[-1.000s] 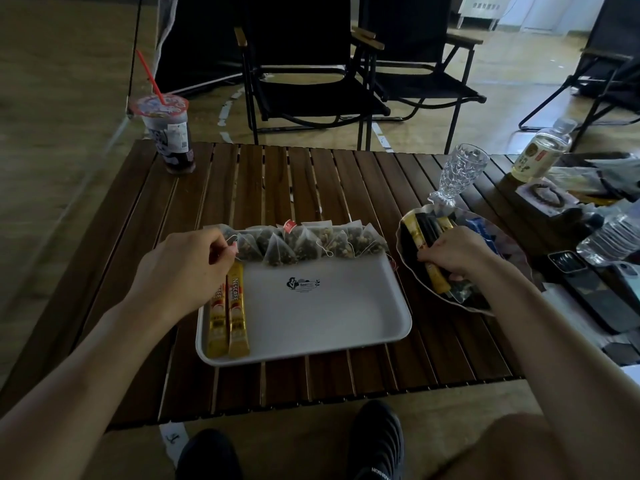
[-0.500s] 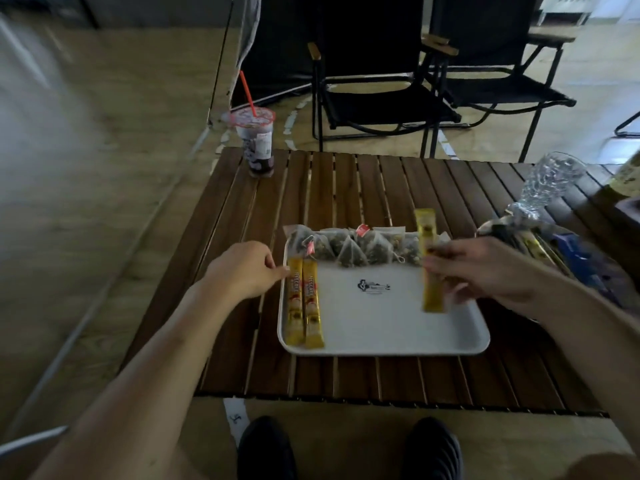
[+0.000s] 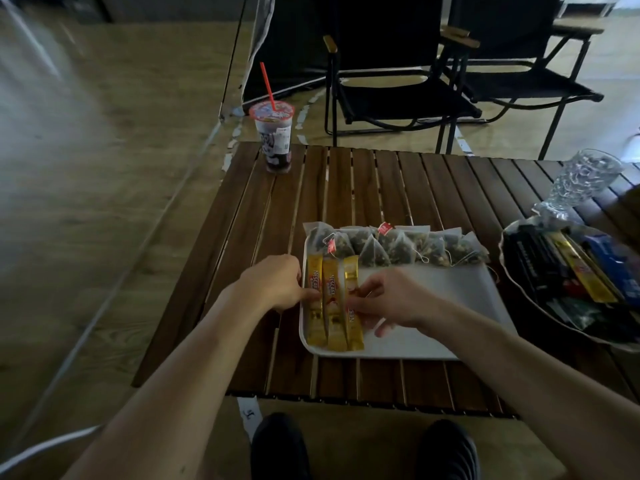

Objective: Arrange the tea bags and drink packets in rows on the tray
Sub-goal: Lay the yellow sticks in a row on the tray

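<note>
White tray (image 3: 433, 341) on worktop (image 3: 381, 181): tea bags (image 3: 398, 245) line its far edge, 3 gold drink packets (image 3: 334, 306) lie side by side at left. Right hand (image 3: 388, 299) pinches the 3rd packet (image 3: 352, 306), squaring it; left hand (image 3: 273, 284), fingers curled, steadies the 1st packet.

Bowl (image 3: 519, 306) of packets cut off at right edge; right hand (image 3: 391, 299) hides tray logo; left floor blurred.

slatted wood table (image 3: 398, 181), glossy foil pkts (image 3: 334, 306)
</note>
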A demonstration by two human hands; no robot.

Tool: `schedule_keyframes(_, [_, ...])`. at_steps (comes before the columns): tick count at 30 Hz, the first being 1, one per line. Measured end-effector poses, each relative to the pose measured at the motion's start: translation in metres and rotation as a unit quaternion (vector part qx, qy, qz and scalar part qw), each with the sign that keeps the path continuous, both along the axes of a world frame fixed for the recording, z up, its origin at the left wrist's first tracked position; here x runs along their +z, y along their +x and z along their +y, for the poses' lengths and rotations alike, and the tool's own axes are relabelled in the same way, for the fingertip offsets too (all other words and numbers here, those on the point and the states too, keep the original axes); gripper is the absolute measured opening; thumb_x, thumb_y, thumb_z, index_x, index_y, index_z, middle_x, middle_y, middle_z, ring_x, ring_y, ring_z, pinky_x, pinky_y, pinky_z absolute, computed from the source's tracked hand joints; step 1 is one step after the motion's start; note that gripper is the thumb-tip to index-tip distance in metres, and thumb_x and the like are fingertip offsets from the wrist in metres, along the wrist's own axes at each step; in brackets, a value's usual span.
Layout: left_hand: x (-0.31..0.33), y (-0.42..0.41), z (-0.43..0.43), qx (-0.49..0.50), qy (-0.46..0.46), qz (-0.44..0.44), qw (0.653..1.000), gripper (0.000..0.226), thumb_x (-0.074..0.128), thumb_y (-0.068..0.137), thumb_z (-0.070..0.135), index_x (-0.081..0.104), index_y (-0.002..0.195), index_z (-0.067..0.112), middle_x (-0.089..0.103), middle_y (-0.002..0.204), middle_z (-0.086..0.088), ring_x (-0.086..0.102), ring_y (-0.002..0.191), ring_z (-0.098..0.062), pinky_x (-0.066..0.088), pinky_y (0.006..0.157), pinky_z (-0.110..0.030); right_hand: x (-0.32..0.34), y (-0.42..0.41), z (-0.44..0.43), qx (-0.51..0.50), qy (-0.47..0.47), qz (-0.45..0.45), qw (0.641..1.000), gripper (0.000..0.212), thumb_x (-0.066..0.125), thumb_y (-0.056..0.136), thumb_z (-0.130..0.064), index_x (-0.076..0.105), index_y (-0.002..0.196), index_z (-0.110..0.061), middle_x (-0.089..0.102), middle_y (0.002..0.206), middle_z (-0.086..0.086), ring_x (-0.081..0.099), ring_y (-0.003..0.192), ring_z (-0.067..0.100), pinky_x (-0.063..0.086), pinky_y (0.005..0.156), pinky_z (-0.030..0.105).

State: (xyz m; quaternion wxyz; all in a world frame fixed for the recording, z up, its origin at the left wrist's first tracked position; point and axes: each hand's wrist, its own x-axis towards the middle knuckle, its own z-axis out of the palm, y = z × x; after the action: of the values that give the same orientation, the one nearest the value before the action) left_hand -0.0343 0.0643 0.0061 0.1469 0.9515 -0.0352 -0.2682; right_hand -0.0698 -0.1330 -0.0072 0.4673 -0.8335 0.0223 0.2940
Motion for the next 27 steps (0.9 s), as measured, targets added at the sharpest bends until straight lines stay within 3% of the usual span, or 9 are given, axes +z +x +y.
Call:
schedule_keyframes(4, [0.000, 0.001, 0.000, -0.009, -0.002, -0.003, 1.000, 0.026, 0.067, 0.088, 0.044, 0.060, 0.098, 0.021, 0.063, 0.088, 0.004, 0.063, 0.079, -0.011, 0.052, 0.074, -0.028, -0.009, 0.002, 0.003, 0.001, -0.042, -0.048, 0.998, 0.021, 0.072, 0.088, -0.026, 0.060, 0.076, -0.014, 0.073, 0.078, 0.013, 0.069, 0.062, 0.019, 0.054, 0.049, 0.025])
schedule_keyframes(9, [0.001, -0.002, -0.002, -0.011, 0.000, 0.003, 1.000, 0.027, 0.065, 0.087, 0.049, 0.049, 0.084, 0.027, 0.062, 0.088, 0.004, 0.063, 0.077, -0.011, 0.054, 0.075, -0.030, -0.014, -0.001, 0.005, 0.004, -0.040, -0.072, 0.997, 0.021, 0.071, 0.088, -0.026, 0.060, 0.075, -0.014, 0.071, 0.068, 0.008, 0.068, 0.057, 0.017, 0.054, 0.049, 0.026])
schedule_keyframes(15, [0.001, -0.003, -0.002, -0.009, -0.017, 0.020, 1.000, 0.026, 0.066, 0.089, 0.042, 0.053, 0.100, 0.022, 0.063, 0.094, 0.002, 0.066, 0.083, -0.014, 0.057, 0.083, -0.034, -0.010, 0.000, 0.000, 0.022, -0.033, -0.059, 0.997, 0.015, 0.068, 0.091, -0.022, 0.057, 0.082, -0.017, 0.073, 0.081, 0.013, 0.069, 0.063, 0.018, 0.057, 0.054, 0.028])
schedule_keyframes(19, [0.005, -0.002, 0.000, -0.010, 0.003, 0.031, 0.999, 0.034, 0.065, 0.089, 0.043, 0.058, 0.108, 0.016, 0.064, 0.096, -0.001, 0.067, 0.082, -0.015, 0.057, 0.075, -0.030, -0.017, -0.002, 0.000, 0.032, -0.060, -0.069, 0.995, 0.015, 0.068, 0.091, -0.021, 0.057, 0.081, -0.018, 0.071, 0.079, 0.010, 0.068, 0.062, 0.018, 0.058, 0.055, 0.029])
schedule_keyframes(23, [0.009, -0.003, -0.003, -0.003, 0.042, -0.041, 0.998, 0.033, 0.057, 0.090, 0.054, 0.061, 0.097, 0.022, 0.067, 0.085, 0.003, 0.067, 0.074, -0.012, 0.055, 0.068, -0.029, -0.004, -0.002, -0.007, 0.052, -0.075, -0.087, 0.992, 0.017, 0.063, 0.094, -0.031, 0.062, 0.086, -0.015, 0.071, 0.078, 0.004, 0.070, 0.066, 0.016, 0.057, 0.058, 0.027])
schedule_keyframes(27, [0.016, -0.006, -0.022, -0.016, -0.004, -0.131, 0.991, 0.018, 0.052, 0.094, 0.050, 0.057, 0.090, 0.034, 0.065, 0.080, 0.008, 0.063, 0.069, -0.004, 0.048, 0.058, -0.024, 0.016, -0.002, -0.038, 0.025, -0.130, -0.150, 0.980, 0.021, 0.060, 0.096, -0.033, 0.067, 0.090, -0.014, 0.071, 0.073, -0.003, 0.068, 0.064, 0.007, 0.057, 0.058, 0.024])
